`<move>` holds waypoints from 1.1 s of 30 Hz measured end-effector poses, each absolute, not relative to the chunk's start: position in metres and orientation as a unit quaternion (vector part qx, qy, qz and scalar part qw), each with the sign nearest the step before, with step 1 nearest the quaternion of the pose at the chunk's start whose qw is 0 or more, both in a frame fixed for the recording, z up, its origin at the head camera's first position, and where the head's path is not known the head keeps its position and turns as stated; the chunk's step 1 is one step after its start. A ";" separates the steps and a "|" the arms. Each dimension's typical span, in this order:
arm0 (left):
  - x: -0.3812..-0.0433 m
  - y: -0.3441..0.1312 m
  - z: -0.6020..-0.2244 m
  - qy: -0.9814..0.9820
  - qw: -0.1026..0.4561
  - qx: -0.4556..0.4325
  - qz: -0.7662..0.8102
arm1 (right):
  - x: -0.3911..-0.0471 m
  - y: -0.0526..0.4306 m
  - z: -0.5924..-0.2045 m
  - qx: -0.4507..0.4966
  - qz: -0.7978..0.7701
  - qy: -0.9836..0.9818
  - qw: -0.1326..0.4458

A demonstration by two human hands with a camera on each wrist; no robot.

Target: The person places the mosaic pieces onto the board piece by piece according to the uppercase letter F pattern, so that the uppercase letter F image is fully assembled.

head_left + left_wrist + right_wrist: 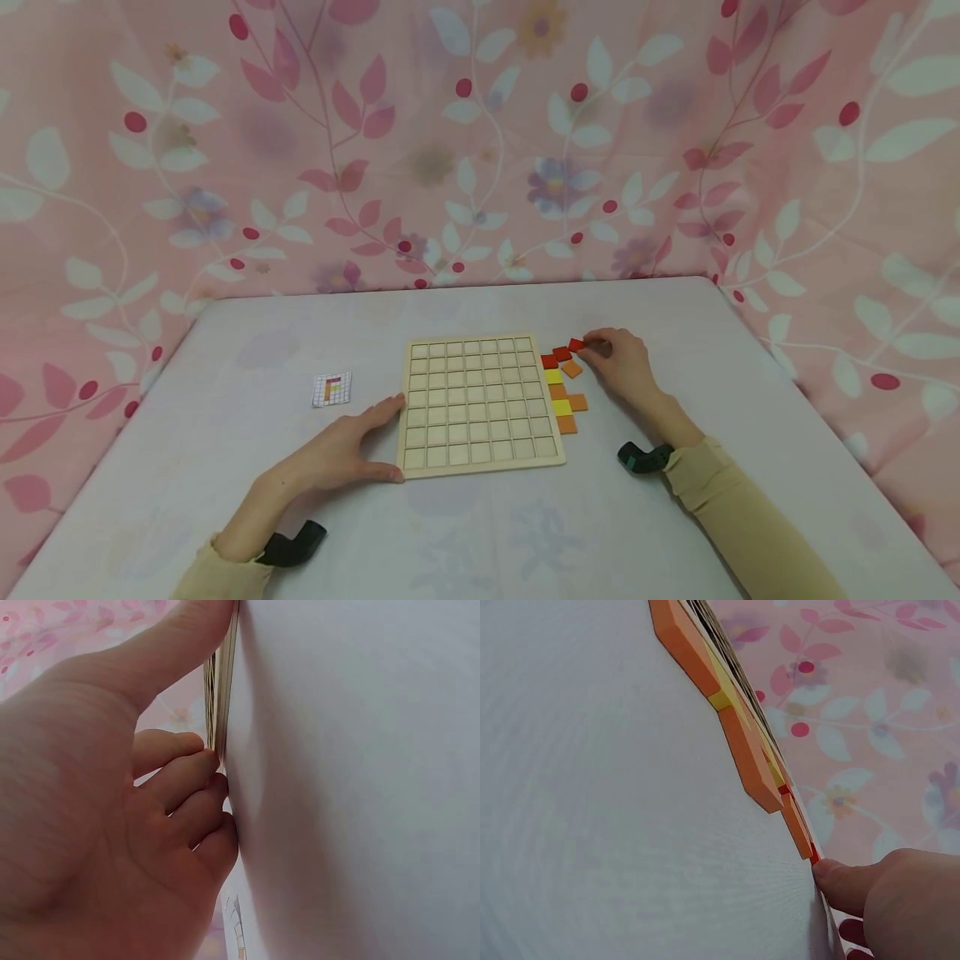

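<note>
A square wooden grid board (pixel 482 473) lies on the table, its visible cells bare. My left hand (pixel 337 450) rests against its left side, thumb at the near corner and fingers farther up the edge; the left wrist view shows this hand (pixel 112 825) close to the board's edge (pixel 222 690). Beyond the board's far right corner, my right hand (pixel 622 367) pinches a small red square tile (pixel 576 344) between thumb and fingertips. In the right wrist view, the fingertip meets that red tile (pixel 814 853), mostly hidden.
Along the board's right side lie more red tiles (pixel 550 361), yellow tiles (pixel 553 377) and orange tiles (pixel 567 425), some touching. A small gridded card (pixel 332 389) with a coloured pattern lies left of the board. A floral curtain (pixel 480 142) hangs behind the white-covered table (pixel 480 542).
</note>
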State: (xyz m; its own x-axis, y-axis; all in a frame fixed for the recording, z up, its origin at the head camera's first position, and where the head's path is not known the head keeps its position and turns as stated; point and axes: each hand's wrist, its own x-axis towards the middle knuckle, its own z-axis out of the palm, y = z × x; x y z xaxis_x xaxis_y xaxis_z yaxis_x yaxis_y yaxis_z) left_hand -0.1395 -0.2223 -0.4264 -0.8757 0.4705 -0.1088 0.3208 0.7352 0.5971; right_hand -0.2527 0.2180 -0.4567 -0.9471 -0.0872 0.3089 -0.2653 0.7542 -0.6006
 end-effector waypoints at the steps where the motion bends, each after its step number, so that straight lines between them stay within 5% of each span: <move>1: -0.139 -0.222 -0.426 0.923 0.128 0.213 0.294 | -0.253 0.218 -0.457 0.096 0.336 -0.927 0.134; 33: -0.139 -0.225 -0.429 0.921 0.142 0.197 0.305 | -0.249 0.194 -0.428 0.092 0.424 -0.895 0.098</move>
State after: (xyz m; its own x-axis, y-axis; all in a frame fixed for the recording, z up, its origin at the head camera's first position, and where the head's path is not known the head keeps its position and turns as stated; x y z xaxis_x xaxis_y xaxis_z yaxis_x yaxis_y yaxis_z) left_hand -0.1394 -0.2245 -0.4290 -0.8820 0.4494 -0.1418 0.2756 0.7361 0.6182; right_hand -0.2492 0.1937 -0.4284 -0.9636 -0.0817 0.2544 -0.2486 0.6229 -0.7418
